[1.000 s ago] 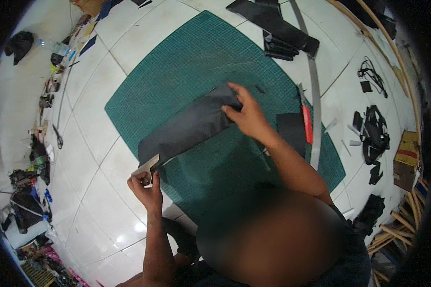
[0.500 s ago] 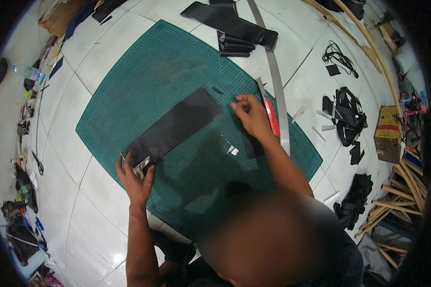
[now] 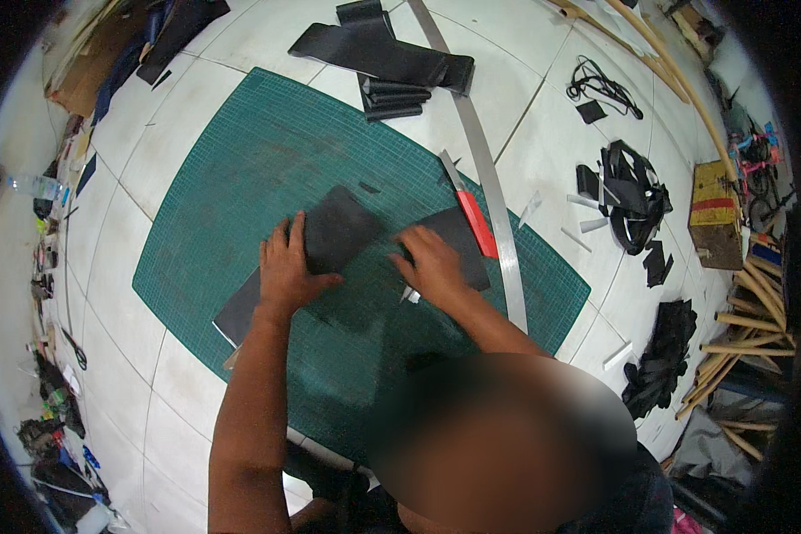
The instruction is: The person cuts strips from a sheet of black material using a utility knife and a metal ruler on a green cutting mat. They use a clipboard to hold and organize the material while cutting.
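A long black strip of sheet material lies aslant on the green cutting mat. My left hand rests on its middle, palm down, with the fingers stretched out and the thumb apart. To the right, my right hand hovers over or touches the mat with bent fingers; a gap shows between thumb and fingers, and nothing is visible in them. Beside it lies a second black piece, partly covered by that hand. A red-handled cutter knife lies past that piece, next to a long steel ruler.
Folded black material lies beyond the mat on the white tiles. A small black scrap and a white scrap are on the mat. At right are black straps, a yellow box and wooden sticks.
My left hand has moved up along the strip, from its near-left end to its middle. My right hand has come nearer the body, beside the second black piece. The view has shifted slightly.
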Demonstrator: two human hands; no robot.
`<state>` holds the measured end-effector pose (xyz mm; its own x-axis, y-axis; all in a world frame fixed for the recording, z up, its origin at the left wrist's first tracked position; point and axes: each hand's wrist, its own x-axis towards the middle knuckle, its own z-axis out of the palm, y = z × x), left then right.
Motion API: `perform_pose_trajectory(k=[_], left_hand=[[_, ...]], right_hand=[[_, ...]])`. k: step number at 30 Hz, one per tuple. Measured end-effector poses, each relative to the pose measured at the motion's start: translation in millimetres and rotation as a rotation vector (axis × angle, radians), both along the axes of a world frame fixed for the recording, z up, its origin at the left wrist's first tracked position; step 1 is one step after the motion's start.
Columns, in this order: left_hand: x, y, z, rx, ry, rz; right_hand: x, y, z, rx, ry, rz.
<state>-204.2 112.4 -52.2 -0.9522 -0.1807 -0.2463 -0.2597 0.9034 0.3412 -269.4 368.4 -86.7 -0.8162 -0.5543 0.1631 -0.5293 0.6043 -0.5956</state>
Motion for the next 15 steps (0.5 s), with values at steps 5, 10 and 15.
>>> perform_pose_trajectory(k=[5,10,15], left_hand=[[-4,-7,-4,0.089,0.046,0.009],[4,-4,-9,0.084,0.073,-0.006],[11,-13,-16,0.090,0.119,-0.020]], right_hand=[[-24,-33,-15,-0.115,0.107,0.052],[-30,-31,-26,-0.159,0.166,0.096],[-14,-2,9,-0.185,0.096,-0.044]])
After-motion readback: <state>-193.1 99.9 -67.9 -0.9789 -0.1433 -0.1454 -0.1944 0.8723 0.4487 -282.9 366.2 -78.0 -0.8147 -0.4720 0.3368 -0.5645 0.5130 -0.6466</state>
